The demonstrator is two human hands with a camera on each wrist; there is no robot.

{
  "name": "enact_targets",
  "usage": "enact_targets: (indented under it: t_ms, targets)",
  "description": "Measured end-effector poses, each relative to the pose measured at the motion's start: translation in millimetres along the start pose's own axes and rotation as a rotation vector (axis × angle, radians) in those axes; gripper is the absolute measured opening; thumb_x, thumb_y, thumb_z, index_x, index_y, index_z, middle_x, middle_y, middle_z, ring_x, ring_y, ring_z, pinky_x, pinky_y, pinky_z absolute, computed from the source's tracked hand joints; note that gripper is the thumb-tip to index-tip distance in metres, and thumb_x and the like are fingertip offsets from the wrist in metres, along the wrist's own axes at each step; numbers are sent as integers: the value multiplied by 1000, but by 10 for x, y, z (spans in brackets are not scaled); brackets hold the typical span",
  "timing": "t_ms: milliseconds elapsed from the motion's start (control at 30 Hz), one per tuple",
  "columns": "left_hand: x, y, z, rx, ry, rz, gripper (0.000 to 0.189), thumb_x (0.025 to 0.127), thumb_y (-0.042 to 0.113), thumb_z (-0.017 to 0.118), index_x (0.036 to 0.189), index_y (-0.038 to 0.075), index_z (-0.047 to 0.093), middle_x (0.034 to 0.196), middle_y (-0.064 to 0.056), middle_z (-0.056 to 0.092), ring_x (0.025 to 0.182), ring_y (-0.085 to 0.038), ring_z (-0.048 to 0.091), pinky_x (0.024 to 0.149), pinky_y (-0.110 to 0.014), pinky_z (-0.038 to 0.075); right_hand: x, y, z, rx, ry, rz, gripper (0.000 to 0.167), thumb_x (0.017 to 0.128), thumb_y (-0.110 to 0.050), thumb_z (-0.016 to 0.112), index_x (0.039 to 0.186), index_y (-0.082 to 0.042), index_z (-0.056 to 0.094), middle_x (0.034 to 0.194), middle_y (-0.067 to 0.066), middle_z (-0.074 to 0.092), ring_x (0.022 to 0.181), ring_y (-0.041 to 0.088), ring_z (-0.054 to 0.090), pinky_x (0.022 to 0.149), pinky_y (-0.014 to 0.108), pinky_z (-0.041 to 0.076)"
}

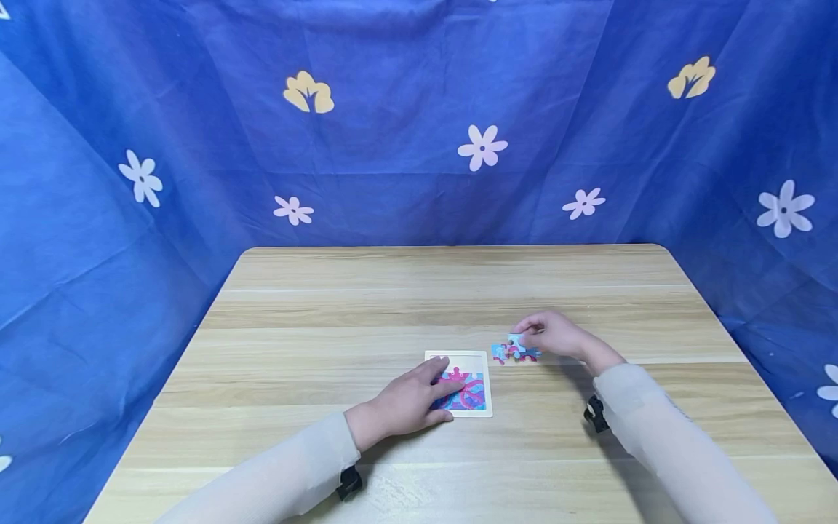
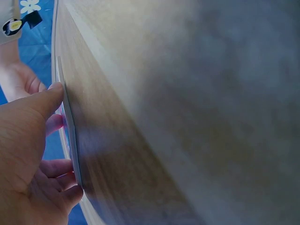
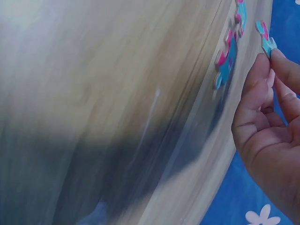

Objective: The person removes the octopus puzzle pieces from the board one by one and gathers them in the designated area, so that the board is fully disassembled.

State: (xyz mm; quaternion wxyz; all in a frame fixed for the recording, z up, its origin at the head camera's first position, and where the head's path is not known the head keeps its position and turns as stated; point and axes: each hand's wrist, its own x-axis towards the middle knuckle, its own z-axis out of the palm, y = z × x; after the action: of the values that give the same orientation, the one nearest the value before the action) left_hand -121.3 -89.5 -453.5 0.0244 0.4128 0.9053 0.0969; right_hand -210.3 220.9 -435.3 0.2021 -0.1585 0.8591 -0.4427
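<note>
A jigsaw puzzle in a white-bordered tray point(image 1: 481, 413) lies on the table, its lower part filled with pink, blue and purple pieces. Across its left side rests my left hand point(image 1: 409, 397), fingers spread over the picture and thumb at the near edge. In the left wrist view, thumb and fingertips touch the tray's edge point(image 2: 70, 126). My right hand point(image 1: 556, 335) pinches a light blue and pink puzzle piece point(image 3: 265, 40) between thumb and finger, raised above the table. Below it lie loose puzzle pieces point(image 3: 227, 61), also blue and pink, just right of the tray.
The wooden table point(image 1: 314, 306) has rounded far corners. Behind and beside it hangs a blue cloth point(image 1: 393, 145) printed with flowers and trees. Each wrist carries a black camera mount, one showing by the right sleeve point(image 1: 655, 415).
</note>
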Motion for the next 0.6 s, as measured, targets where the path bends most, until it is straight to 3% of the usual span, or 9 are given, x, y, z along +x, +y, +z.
enact_targets:
  t_ms: [600]
  targets:
    - [1, -22, 8, -9, 5, 6, 55, 89, 45, 63, 137, 19, 54, 142, -23, 40, 132, -36, 37, 108, -41, 32, -140, 252, -217, 43, -15, 51, 25, 89, -4, 62, 111, 7, 64, 95, 10, 66, 81, 20, 59, 70, 34, 53]
